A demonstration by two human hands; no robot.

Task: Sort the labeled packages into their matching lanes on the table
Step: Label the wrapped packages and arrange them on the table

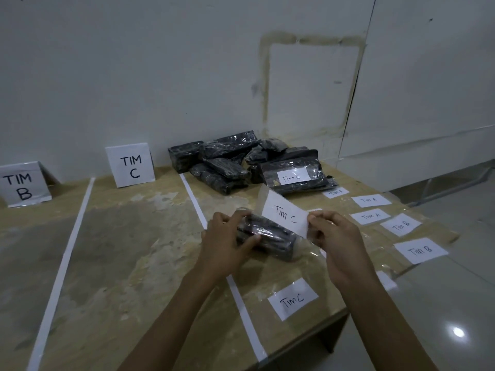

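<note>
Left hand (227, 236) grips a black package (267, 238) just right of the white lane tape (199, 210) on the desk (134, 236), steadying it, while the right hand (329, 231) pinches a "Tim C" label (285, 216) against it, likely to stick it on.

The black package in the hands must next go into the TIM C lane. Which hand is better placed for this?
The left hand: it grips the black package and is nearer the TIM C sign. The right hand only pinches the Tim C label.

Glossy black plastic-wrapped package (263, 236); matt paper label (285, 216), seemingly under clear tape; rough, worn table (134, 236).
</note>
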